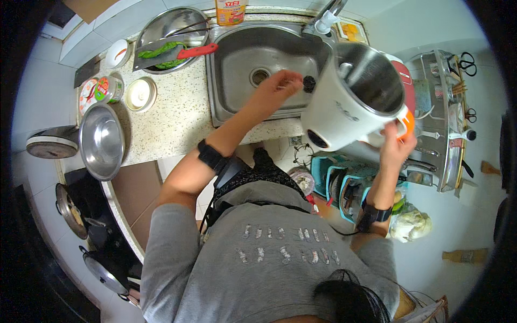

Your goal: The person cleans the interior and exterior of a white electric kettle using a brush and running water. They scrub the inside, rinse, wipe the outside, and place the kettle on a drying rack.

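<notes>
My right hand point(398, 145) grips the orange-and-white handle of a large white jug point(343, 109) with a steel inside. The jug is tilted over the right side of the steel sink point(226, 80), and part of a metal piece shows inside it. Over the sink's middle, near the drain, my left hand point(284, 82) has its fingers curled and is blurred; whether it holds anything cannot be told. A dark scrubber point(309, 84) lies just beyond its fingertips. The faucet point(323, 22) rises behind the jug.
A cleaver point(157, 54) with green peppers point(161, 50) rests across a steel bowl point(173, 18) left of the sink. Small containers and another steel bowl point(101, 141) stand farther left. Pans are by the black stove point(101, 210). A metal rack point(442, 121) with utensils hangs right.
</notes>
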A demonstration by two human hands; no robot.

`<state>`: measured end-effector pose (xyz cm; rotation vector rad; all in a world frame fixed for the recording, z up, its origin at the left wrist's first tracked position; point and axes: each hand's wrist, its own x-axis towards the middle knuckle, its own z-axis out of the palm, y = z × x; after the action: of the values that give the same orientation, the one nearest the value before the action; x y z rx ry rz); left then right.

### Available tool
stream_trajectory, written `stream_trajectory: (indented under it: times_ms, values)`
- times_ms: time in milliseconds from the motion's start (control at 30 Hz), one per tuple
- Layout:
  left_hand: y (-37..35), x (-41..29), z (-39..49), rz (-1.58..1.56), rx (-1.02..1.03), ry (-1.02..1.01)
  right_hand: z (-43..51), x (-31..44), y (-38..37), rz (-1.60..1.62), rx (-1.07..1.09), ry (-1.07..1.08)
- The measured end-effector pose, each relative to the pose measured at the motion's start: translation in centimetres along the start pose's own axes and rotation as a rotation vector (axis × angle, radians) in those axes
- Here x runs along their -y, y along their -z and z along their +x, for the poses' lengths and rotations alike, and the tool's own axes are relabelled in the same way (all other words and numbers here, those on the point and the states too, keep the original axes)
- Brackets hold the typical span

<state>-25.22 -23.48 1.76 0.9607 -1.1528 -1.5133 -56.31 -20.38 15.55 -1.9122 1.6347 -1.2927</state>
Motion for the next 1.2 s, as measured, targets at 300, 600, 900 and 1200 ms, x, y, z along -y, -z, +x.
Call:
stream_trajectory:
  times_ms: [300, 600, 900, 1200]
  values:
    - [-9.5, 16.3, 1.6, 1.245, 0.533, -0.41, -7.2, 0.8, 15.0, 0.056, -0.55, -0.018]
    - [-8.3, 14.5, 4.5, 0.636, 0.368, -0.133, -10.9, 0.0, 14.8, 0.407, -0.643, -0.028]
    - [-11.3, -12.7, 3.2, -0.061, 0.15, -0.441, -5.9, 2.4, 7.1, 0.495, -0.352, -0.129]
    - [-7.9, -18.4, -1.3, -0.095, 0.085, -0.64, -4.1, 2.5, 4.5, 0.454, -0.283, -0.138]
